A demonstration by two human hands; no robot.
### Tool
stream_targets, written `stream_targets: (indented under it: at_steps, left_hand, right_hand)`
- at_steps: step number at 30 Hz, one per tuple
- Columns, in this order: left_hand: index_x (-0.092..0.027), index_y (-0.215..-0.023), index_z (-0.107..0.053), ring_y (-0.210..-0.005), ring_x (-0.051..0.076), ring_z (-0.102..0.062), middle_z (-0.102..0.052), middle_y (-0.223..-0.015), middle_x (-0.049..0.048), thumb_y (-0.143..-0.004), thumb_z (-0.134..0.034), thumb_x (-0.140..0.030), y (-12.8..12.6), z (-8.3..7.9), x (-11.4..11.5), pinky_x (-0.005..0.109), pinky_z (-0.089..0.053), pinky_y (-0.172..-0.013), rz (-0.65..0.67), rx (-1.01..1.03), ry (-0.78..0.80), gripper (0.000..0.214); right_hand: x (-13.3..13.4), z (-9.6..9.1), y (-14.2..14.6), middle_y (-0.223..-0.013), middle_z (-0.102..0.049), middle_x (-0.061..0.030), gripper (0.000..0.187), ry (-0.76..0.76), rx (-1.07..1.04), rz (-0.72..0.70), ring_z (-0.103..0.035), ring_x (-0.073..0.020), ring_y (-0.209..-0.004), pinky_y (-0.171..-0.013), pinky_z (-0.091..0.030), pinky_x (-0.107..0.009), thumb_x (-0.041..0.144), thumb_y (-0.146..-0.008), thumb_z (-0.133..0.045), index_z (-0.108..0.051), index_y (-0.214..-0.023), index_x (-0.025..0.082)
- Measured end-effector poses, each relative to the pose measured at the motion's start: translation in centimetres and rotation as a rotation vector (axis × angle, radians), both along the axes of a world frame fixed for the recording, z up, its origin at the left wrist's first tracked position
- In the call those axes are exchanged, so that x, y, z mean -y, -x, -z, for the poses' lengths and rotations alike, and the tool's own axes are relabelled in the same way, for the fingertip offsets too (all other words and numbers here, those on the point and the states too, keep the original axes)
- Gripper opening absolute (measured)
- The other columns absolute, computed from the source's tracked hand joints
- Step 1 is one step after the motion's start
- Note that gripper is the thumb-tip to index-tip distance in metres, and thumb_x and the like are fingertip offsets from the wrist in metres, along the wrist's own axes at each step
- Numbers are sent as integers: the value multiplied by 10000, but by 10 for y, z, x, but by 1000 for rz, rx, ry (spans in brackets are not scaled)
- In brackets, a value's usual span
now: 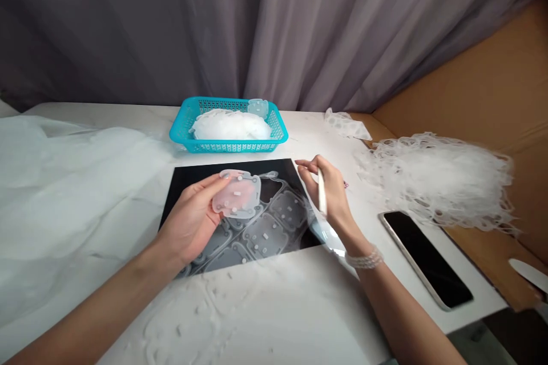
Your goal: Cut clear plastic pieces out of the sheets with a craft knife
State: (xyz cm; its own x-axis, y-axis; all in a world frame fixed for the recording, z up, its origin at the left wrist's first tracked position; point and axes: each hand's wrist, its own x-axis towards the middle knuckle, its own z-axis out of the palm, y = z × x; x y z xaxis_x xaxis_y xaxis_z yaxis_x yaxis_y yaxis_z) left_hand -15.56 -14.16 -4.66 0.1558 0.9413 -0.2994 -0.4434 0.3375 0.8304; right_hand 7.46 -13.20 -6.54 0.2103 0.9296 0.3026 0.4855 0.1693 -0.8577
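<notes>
My left hand (194, 214) is closed on a translucent, rounded plastic piece (237, 194) with small raised pegs and slots, pinched between thumb and fingers. Below it, a clear moulded sheet (265, 236) of similar linked pieces lies across a black mat (188, 179). My right hand (324, 182) hovers at the mat's right edge, its fingers curled around a slim white stick-like tool (321, 194). The tool's working end cannot be made out. A beaded bracelet (363, 258) circles the right wrist.
A blue basket (229, 146) with white translucent pieces stands behind the mat. Cut-out sheet frames (445, 179) are heaped at the right, near a phone (426, 256). Clear sheeting (77, 182) covers the left side. A grey curtain (214, 28) hangs at the back.
</notes>
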Motion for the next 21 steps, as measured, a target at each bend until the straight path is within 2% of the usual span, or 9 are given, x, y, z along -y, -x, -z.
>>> stream_targets:
  at_steps: [2, 4, 6, 8, 13, 17, 19, 21]
  left_hand:
    - [-89, -1000, -762, -936, 208, -699, -749, -1033, 138, -902, -613, -190, 1, -1, 4, 258, -594, -758, 24, 35, 40, 205]
    - [-83, -1019, -758, -936, 214, -696, -742, -1040, 145, -922, -577, -195, 1, -1, 10, 269, -603, -754, 44, 60, 71, 234]
    - [-90, -1027, -759, -922, 208, -695, -741, -1028, 137, -936, -552, -194, 3, -2, 15, 266, -609, -749, 55, 75, 100, 248]
    - [-98, -1029, -760, -924, 207, -695, -742, -1022, 128, -942, -546, -196, 6, -3, 21, 267, -616, -751, 66, 81, 128, 251]
    - [-107, -1046, -755, -987, 208, -686, -732, -1106, 116, -946, -547, -182, 14, -5, 32, 276, -623, -788, 61, 100, 175, 243]
    - [-100, -1107, -727, -1152, 266, -639, -686, -1248, 148, -957, -545, -208, 16, -1, 35, 360, -600, -907, 111, 112, 142, 260]
    - [-134, -1187, -692, -1255, 282, -581, -644, -1336, 136, -948, -571, -221, 17, 2, 37, 400, -567, -977, 93, 113, 149, 282]
    - [-176, -1281, -637, -1321, 275, -533, -605, -1401, 113, -940, -599, -269, 17, 3, 39, 418, -516, -1049, 24, 126, 210, 355]
  right_hand:
    - [13, -10, 14, -807, -694, -45, 356, 89, -182, -124, -664, -234, -907, -737, -417, -322, 301, -848, -645, -334, -683, 243]
    - [23, -15, 29, -779, -697, -23, 385, 229, -385, -290, -656, -212, -868, -725, -422, -320, 281, -842, -678, -325, -694, 243]
    - [30, -14, 40, -768, -699, -5, 407, 327, -551, -414, -630, -174, -792, -712, -422, -312, 241, -826, -711, -323, -701, 239]
    - [33, -10, 47, -755, -703, 6, 427, 373, -666, -478, -597, -141, -727, -698, -421, -299, 197, -812, -731, -320, -703, 235]
    - [33, -4, 50, -783, -733, -4, 440, 431, -776, -526, -594, -122, -685, -673, -434, -282, 152, -795, -755, -330, -711, 232]
    - [31, -4, 47, -726, -704, 12, 452, 452, -787, -489, -600, -121, -679, -657, -446, -271, 147, -787, -769, -335, -694, 229]
    - [31, -4, 46, -739, -705, 10, 448, 406, -777, -452, -614, -126, -701, -679, -462, -278, 153, -799, -762, -334, -688, 229]
    - [34, -5, 48, -791, -723, -1, 439, 289, -714, -386, -632, -132, -732, -713, -477, -289, 161, -813, -753, -337, -686, 228]
